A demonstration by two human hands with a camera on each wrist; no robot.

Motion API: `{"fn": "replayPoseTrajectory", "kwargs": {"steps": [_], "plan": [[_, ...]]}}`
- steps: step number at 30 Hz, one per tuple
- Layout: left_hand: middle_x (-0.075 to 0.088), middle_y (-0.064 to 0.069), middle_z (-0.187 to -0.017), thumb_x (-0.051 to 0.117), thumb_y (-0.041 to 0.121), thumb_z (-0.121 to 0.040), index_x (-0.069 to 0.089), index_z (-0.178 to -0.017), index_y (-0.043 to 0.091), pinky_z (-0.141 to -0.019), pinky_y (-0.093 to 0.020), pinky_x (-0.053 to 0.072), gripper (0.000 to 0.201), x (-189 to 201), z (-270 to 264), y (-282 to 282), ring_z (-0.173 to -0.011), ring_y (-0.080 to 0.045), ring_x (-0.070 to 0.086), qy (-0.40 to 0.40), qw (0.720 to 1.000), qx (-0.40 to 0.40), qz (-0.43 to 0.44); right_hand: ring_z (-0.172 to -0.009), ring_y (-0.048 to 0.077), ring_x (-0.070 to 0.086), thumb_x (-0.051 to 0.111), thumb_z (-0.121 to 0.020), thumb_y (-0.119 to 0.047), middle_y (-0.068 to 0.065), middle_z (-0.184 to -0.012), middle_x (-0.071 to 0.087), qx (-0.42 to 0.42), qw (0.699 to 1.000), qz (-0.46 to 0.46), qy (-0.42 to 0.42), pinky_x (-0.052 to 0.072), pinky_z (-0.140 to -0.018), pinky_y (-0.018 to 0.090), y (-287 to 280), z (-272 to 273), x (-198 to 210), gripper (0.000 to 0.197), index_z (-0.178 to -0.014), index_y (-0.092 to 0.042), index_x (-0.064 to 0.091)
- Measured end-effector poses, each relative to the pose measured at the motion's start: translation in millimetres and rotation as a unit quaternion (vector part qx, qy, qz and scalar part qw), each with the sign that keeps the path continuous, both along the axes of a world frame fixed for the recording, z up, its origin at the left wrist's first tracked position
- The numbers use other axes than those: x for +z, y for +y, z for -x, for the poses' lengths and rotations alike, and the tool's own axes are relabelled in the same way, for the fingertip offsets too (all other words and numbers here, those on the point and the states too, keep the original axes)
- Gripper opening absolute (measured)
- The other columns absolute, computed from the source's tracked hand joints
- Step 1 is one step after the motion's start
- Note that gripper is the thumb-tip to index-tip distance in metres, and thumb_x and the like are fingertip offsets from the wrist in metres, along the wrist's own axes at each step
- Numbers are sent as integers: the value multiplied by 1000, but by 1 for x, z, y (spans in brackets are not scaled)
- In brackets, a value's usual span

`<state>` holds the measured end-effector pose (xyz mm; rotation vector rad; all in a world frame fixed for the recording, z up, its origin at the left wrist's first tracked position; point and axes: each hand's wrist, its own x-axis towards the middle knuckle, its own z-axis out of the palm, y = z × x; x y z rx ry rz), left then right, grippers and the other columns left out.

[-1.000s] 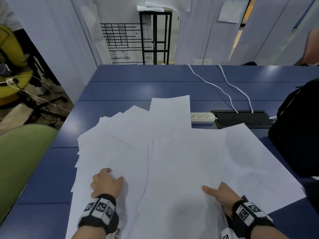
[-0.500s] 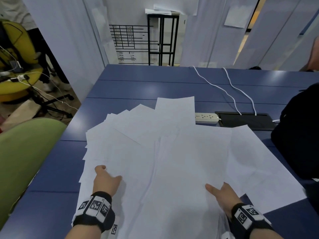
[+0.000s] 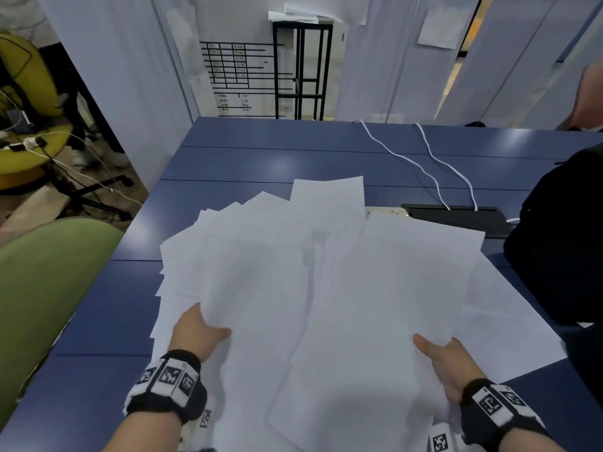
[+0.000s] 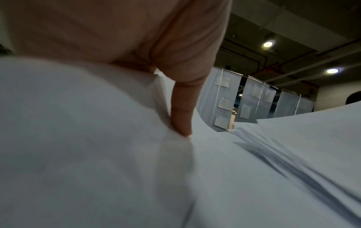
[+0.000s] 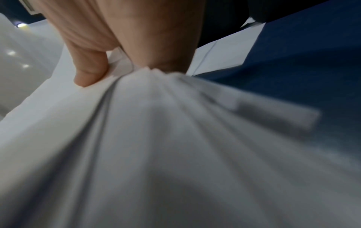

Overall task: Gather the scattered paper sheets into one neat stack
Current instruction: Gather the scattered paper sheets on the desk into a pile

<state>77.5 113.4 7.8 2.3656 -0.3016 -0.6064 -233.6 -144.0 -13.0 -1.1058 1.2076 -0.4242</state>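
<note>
At the near edge of the blue desk (image 3: 228, 164), the left hand (image 3: 199, 331) and right hand (image 3: 447, 360) each pinched a side of the fanned white paper sheets (image 3: 326, 288). They squeezed inward (probably to close the fan); one sheet lay apart at the right edge.

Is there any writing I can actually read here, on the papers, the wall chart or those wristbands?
None is readable.
Paper sheets: blank.
Wall chart: black ruled rows with entries, too small and blurred.
Wristbands: black-and-white square code patterns, no words.
Notes on partitions: too blurred.
</note>
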Motion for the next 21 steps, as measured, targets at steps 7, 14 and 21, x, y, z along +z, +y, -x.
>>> {"fn": "replayPoseTrajectory", "kwargs": {"steps": [7,14,21], "plan": [[64,-13,-102,71,3,-81,63,-110,3,-81,-37,45,29,39,-38,8,-94,-30,59,-82,994,-3,68,-82,28,62,59,-93,-9,15,-96,67,-80,997,10,2,45,-66,32,-18,36,8,27,-116,5,58],[69,-17,-103,72,0,-80,64,-104,5,-86,-44,52,26,34,-58,4,-93,-32,65,-32,992,36,120,-73,26,56,55,-94,-5,13,-85,61,-110,994,-4,-6,40,-61,31,-16,48,6,25,-116,8,55],[71,-12,-105,76,27,-77,68,-105,5,-90,-39,51,37,-4,-34,-18,-96,-27,66,91,988,-123,-30,-73,23,56,55,-94,-2,7,-85,62,-98,995,11,17,39,-59,29,-9,45,-1,17,-110,2,56]]}}
